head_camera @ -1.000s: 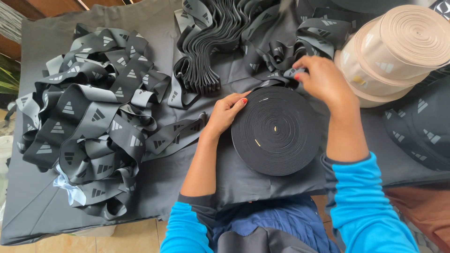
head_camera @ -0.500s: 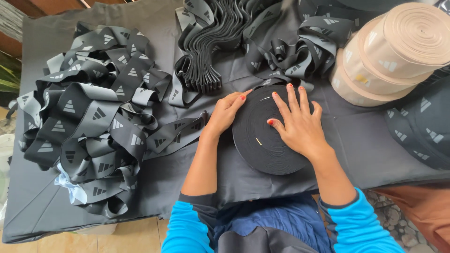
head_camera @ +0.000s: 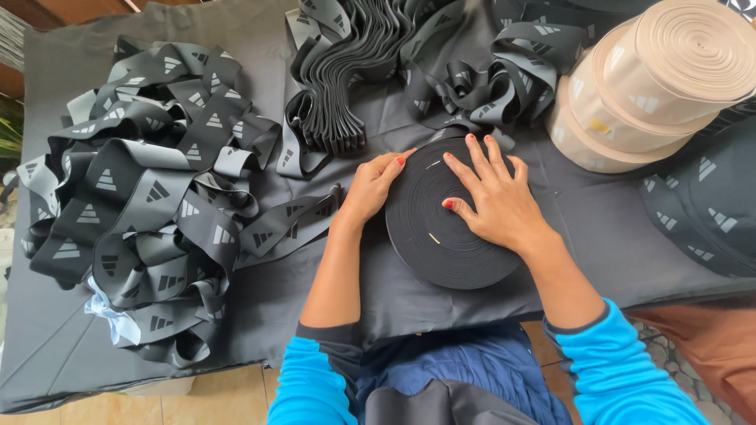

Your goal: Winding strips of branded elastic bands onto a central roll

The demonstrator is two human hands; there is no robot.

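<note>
Head view: black tape roll (head_camera: 449, 244) flat, axis vertical; both hands on it.

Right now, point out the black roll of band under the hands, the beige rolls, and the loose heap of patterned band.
black roll (head_camera: 441, 244), head view, bare flat face.
beige rolls (head_camera: 693, 55), head view, top roll's coiled face.
patterned heap (head_camera: 150, 197), head view, middle of the pile.

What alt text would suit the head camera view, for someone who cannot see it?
A person's right hand lies flat on a black roll of elastic band while the left hand cups its edge. Loose patterned band is heaped to the left on the dark cloth-covered table; beige rolls sit top right.
</note>
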